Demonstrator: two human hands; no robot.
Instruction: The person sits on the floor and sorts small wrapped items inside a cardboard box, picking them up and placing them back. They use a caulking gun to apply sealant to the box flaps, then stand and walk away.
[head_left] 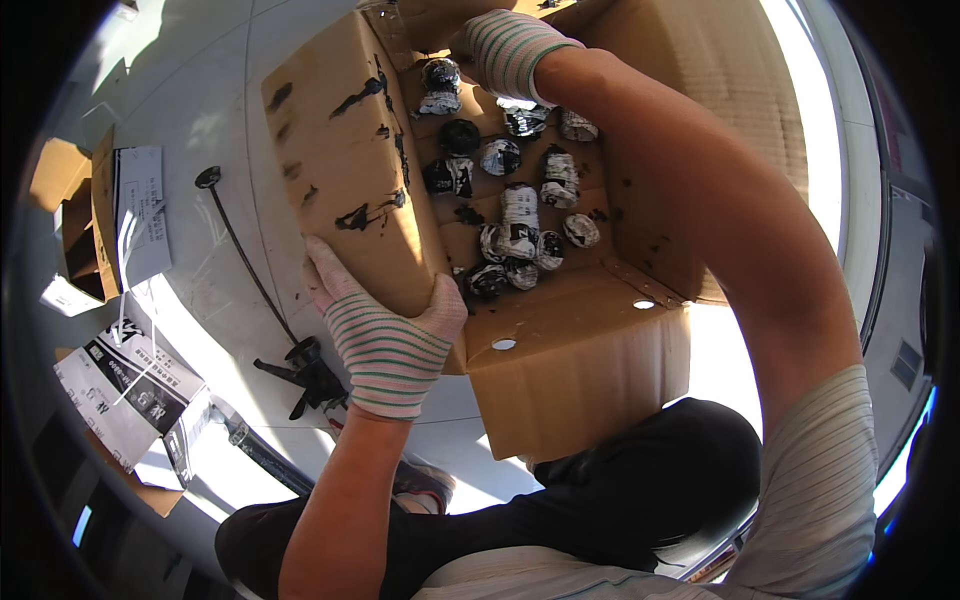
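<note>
Both my hands wear white knit gloves with green and pink stripes. My left hand (392, 340) grips the near corner of the cardboard box's (345, 190) left side, thumb on the inner side and fingers outside. At the box's far end, my right hand (515, 55) reaches inside with its fingers curled downward; whatever they hold, if anything, is hidden. Beneath it lie several roundish lumps wrapped in black-and-silver crumpled material, among them one at the far left (440, 85), a longer one in the middle (519, 215) and a small one near the right (581, 230).
Black smears and torn patches mark the box's left side. On the floor to the left lies a long metal rod (250, 262) with a dark clamp-like base (310, 370). Farther left are an opened carton (100, 215) and a printed carton (135, 390). My knee (690, 450) is close to the box's near flap (580, 390).
</note>
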